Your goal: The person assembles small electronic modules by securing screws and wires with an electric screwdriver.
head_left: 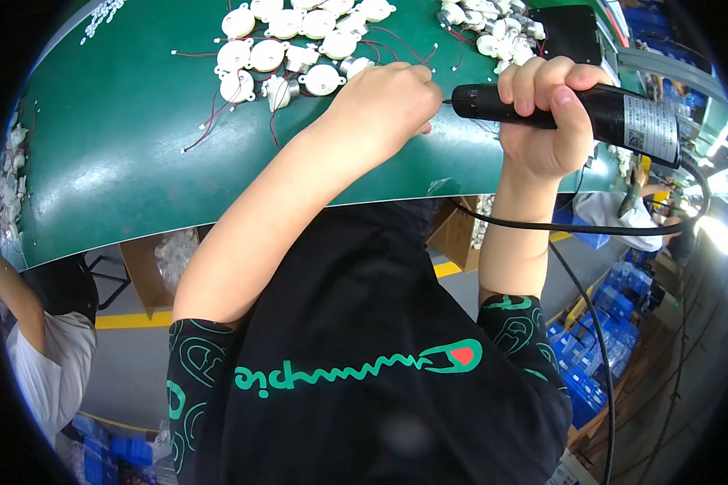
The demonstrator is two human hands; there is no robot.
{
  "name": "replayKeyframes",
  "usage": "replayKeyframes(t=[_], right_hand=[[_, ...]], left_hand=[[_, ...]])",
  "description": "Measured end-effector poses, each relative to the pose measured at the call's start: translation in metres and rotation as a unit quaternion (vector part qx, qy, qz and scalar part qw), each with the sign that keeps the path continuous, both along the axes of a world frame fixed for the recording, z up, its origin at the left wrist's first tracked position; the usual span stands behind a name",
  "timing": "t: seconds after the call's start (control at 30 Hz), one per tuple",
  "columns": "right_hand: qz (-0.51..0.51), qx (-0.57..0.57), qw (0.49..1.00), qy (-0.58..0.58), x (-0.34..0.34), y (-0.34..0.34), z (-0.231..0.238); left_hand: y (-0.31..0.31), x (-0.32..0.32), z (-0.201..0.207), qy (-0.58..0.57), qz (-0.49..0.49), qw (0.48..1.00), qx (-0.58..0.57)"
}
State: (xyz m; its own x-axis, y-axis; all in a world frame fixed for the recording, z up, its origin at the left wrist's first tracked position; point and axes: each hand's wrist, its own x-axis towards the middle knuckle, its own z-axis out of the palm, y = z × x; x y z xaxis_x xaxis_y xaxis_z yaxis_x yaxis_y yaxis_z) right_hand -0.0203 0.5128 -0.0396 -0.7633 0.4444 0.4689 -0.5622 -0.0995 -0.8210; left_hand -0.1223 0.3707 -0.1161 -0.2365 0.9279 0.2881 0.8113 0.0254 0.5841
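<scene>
Your right hand (pixel 554 145) clamped round black electric screwdriver (pixel 611 113), bit (pixel 447 102) just beside your curled left hand (pixel 390 99); whether left grips anything, cannot tell. White-housed motors (pixel 322 79) lie beyond on green tabletop (pixel 137 145). Probably lining up screw; next move calls for steady bit.

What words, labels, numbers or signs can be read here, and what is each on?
Black shirt: one large green word, upside down in view; legible, but not copied here.
Black corded tool: white label with small print and a square code, too small to read.
Nothing else reads clearly.
</scene>
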Motion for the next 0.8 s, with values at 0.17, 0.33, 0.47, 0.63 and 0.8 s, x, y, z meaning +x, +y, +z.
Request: replayKeyframes(t=[0.17,0.33,0.47,0.63,0.8], right_hand=[[0.007,0.012,1.0,-0.006,-0.003,-0.003,-0.001],[0.025,0.118,0.992,-0.045,-0.003,-0.005,0.002],[0.01,0.129,0.991,-0.017,-0.009,-0.017,0.001],[-0.008,-0.026,1.0,0.01,0.007,0.001,0.0],[-0.108,0.011,0.994,0.022,0.076,0.035,0.016]], left_hand=[[0.002,0.0,0.0,0.0,-0.004,1.0,-0.011],[0.004,-0.002,0.002,0.002,-0.01,1.0,-0.008],[0.004,-0.002,0.014,-0.022,-0.006,0.998,-0.067],[0.0,0.029,0.018,0.004,0.077,0.99,-0.116],[-0.012,0.058,0.006,0.125,0.12,0.981,0.086]])
